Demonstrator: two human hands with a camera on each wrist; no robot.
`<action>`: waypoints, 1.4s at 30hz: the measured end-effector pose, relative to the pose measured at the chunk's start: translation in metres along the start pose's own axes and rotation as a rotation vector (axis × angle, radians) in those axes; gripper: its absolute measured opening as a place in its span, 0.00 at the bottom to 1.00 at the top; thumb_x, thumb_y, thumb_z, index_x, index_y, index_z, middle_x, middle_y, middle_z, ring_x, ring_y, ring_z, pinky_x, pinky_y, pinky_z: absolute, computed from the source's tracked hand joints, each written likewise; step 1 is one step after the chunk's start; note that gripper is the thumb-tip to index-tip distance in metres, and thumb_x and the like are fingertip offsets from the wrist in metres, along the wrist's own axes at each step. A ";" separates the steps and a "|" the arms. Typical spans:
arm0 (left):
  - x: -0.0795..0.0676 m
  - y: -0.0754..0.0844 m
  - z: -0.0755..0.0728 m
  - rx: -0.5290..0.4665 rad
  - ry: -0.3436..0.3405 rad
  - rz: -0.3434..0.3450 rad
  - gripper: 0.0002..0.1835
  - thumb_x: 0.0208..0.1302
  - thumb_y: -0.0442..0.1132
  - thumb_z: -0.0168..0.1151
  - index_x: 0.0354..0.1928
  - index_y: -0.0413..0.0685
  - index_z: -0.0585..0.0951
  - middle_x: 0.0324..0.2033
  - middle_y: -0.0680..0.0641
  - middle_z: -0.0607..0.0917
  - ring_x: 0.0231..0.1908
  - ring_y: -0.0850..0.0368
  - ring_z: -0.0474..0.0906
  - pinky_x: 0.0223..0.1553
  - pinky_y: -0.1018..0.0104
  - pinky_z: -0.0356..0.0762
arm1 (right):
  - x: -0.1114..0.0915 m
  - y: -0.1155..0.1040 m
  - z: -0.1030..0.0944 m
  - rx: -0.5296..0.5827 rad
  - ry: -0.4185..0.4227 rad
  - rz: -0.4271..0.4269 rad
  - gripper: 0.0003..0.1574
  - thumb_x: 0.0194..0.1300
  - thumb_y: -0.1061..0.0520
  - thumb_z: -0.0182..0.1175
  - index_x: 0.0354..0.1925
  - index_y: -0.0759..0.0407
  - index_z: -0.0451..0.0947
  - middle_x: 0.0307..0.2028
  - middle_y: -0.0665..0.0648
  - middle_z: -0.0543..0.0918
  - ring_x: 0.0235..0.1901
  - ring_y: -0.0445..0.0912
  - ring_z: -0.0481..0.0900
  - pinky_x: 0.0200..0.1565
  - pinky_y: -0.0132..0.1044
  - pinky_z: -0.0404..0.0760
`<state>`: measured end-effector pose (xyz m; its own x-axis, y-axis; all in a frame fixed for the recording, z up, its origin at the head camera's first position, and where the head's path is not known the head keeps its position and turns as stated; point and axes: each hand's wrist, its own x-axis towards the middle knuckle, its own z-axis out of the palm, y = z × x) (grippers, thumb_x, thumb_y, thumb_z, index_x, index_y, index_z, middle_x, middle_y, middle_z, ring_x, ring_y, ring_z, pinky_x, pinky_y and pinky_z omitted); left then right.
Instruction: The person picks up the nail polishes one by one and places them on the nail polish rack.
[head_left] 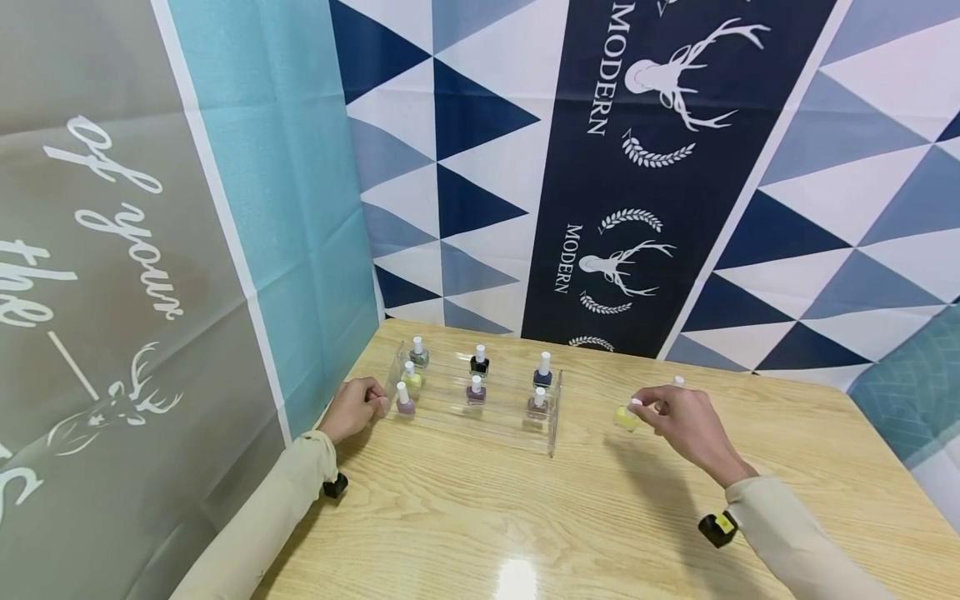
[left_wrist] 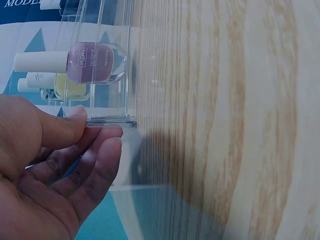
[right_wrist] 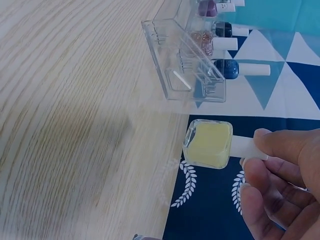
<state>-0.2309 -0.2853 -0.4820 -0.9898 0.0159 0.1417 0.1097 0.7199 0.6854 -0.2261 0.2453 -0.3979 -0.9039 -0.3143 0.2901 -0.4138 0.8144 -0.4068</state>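
Observation:
My right hand (head_left: 686, 421) pinches the white cap of a yellow nail polish bottle (right_wrist: 209, 144) between thumb and fingers, to the right of a clear acrylic rack (head_left: 457, 424). In the right wrist view the bottle lies sideways across the picture. My left hand (left_wrist: 55, 160) grips the rack's left end panel (left_wrist: 111, 121), thumb on one side and fingers on the other. On the tiers stand several white-capped bottles, among them a mauve one (left_wrist: 92, 62) close to my left fingertips, another yellow one (head_left: 412, 379) and a dark blue one (head_left: 543, 377) at the right end.
Behind my right hand shows the white cap (head_left: 678, 381) of another bottle, its body mostly hidden. The wooden table (head_left: 480, 508) runs back to a patterned cloth wall (head_left: 480, 208), and a teal and grey cloth (head_left: 300, 208) hangs close on the left.

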 end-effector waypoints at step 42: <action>-0.001 0.001 0.000 0.010 0.004 -0.010 0.03 0.69 0.29 0.66 0.36 0.39 0.84 0.25 0.49 0.80 0.27 0.56 0.73 0.33 0.61 0.73 | 0.006 -0.031 0.013 0.023 0.001 -0.052 0.05 0.67 0.55 0.71 0.38 0.56 0.89 0.26 0.47 0.84 0.15 0.37 0.73 0.21 0.34 0.69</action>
<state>-0.2300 -0.2842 -0.4814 -0.9905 0.0056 0.1376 0.0985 0.7267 0.6799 -0.2199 0.2119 -0.3950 -0.8809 -0.3556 0.3125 -0.4629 0.7854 -0.4111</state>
